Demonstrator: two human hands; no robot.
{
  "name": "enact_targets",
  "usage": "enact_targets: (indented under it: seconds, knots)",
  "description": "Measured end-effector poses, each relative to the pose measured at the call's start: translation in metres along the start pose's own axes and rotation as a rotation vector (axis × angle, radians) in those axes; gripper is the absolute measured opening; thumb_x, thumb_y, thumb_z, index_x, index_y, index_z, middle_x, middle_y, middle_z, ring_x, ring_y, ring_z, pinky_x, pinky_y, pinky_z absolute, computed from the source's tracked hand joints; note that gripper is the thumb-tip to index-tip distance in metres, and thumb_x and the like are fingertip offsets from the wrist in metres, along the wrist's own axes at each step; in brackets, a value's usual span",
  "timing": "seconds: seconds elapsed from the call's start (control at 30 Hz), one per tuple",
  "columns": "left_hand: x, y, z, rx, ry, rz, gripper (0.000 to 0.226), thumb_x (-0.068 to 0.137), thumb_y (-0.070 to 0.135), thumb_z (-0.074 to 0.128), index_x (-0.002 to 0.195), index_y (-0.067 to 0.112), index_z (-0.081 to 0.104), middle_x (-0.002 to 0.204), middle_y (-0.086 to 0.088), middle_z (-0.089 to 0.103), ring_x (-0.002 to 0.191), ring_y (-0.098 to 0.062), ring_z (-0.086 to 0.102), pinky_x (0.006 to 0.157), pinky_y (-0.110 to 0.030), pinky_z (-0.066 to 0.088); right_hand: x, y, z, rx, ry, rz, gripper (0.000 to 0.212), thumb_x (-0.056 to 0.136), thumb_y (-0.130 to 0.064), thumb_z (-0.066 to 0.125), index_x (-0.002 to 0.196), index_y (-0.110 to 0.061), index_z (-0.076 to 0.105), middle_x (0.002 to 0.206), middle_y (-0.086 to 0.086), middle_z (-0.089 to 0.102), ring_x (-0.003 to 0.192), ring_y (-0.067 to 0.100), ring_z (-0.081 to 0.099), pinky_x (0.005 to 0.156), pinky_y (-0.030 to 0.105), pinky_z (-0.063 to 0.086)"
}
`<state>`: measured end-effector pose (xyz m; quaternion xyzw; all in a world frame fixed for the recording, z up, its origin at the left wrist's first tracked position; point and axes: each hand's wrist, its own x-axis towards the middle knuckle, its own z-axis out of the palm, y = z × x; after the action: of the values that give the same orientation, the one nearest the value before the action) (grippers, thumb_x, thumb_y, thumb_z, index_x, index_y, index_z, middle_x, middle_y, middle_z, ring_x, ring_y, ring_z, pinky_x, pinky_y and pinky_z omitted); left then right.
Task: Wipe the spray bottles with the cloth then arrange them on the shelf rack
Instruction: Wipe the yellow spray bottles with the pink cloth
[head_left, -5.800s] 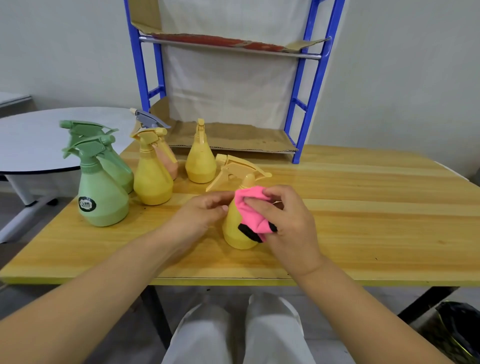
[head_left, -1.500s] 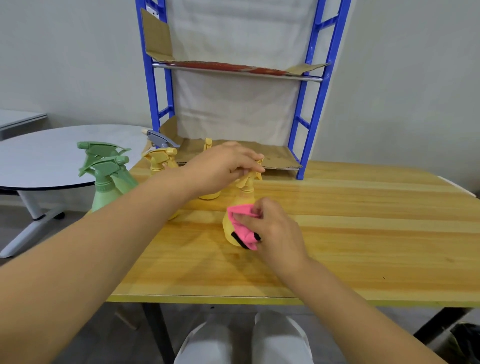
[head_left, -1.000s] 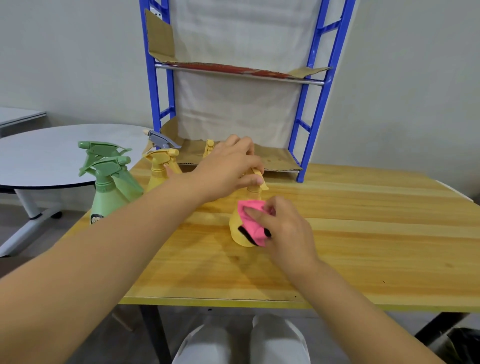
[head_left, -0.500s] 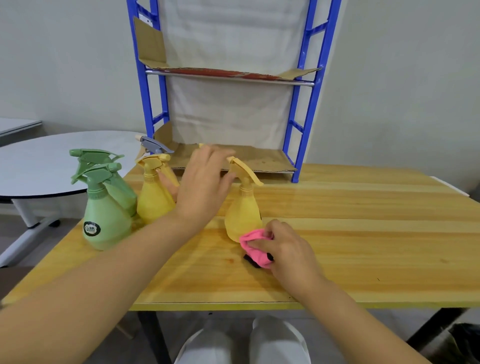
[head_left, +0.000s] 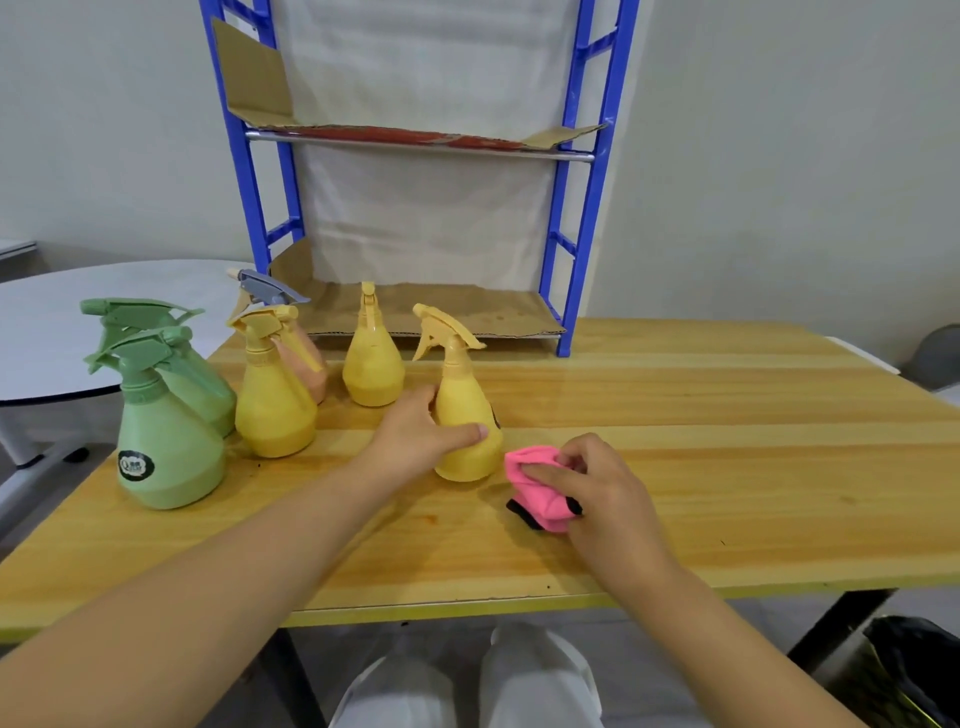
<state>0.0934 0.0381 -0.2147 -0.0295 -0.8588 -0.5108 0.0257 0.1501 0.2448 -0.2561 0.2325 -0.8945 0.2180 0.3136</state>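
Observation:
A yellow spray bottle (head_left: 464, 415) stands upright near the middle of the wooden table (head_left: 701, 467). My left hand (head_left: 415, 441) wraps its lower body, thumb across the front. My right hand (head_left: 597, 493) grips a crumpled pink cloth (head_left: 535, 486) that rests on the table just right of the bottle's base. Further left stand two more yellow bottles (head_left: 272, 400) (head_left: 372, 358), a peach one with a grey trigger (head_left: 306, 358) and two green ones (head_left: 161, 441) (head_left: 202, 384). The blue shelf rack (head_left: 571, 218) stands at the table's back; its cardboard-lined shelves hold no bottles.
A round white table (head_left: 78, 322) stands to the left beyond the wooden table's edge. A dark bin (head_left: 914, 670) sits on the floor at the lower right. My knees show under the near table edge.
My left hand dropped from the bottle's trigger head to its body. My right hand took the cloth off the bottle and lowered it to the table beside it.

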Motion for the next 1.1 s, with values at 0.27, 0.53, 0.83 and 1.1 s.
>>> enact_targets:
  seconds: [0.27,0.53,0.83,1.1]
  knots:
    - [-0.010,0.016,0.014,-0.483,-0.095,-0.218,0.061,0.070,0.036,0.078,0.120,0.015,0.052,0.108,-0.003,0.065,0.099,-0.022,0.062,0.086,-0.039,0.052,0.002,-0.025,0.003,-0.102,0.244,-0.336,0.027,0.084,-0.018,0.066,0.110,-0.026,0.068,0.098,0.001,0.050,0.079,0.022,0.049,0.056,0.029,0.041]
    - [-0.020,0.023,0.011,-0.587,-0.167,-0.220,0.048,0.079,0.029,0.070,0.122,0.016,0.055,0.111,-0.005,0.067,0.101,-0.024,0.062,0.078,-0.036,0.053,0.007,-0.012,-0.004,0.217,0.236,-0.046,0.047,0.071,-0.011,0.071,0.114,-0.030,0.065,0.104,-0.004,0.052,0.096,0.011,0.048,0.072,0.029,0.049]
    - [-0.021,0.038,0.012,-0.785,-0.219,-0.293,0.045,0.077,0.029,0.070,0.117,0.014,0.056,0.118,-0.010,0.061,0.104,-0.028,0.060,0.080,-0.043,0.054,0.009,-0.019,-0.013,0.813,0.344,0.447,0.056,0.080,0.013,0.061,0.106,-0.035,0.068,0.087,-0.005,0.059,0.082,0.002,0.059,0.074,0.014,0.047]
    - [-0.024,0.048,0.013,-0.887,-0.180,-0.373,0.060,0.068,0.032,0.076,0.119,0.012,0.051,0.117,-0.018,0.060,0.101,-0.034,0.062,0.071,-0.044,0.056,0.009,-0.024,-0.010,0.731,0.433,0.487,0.051,0.079,0.010,0.063,0.112,-0.030,0.065,0.088,0.000,0.063,0.083,0.001,0.060,0.076,0.015,0.047]
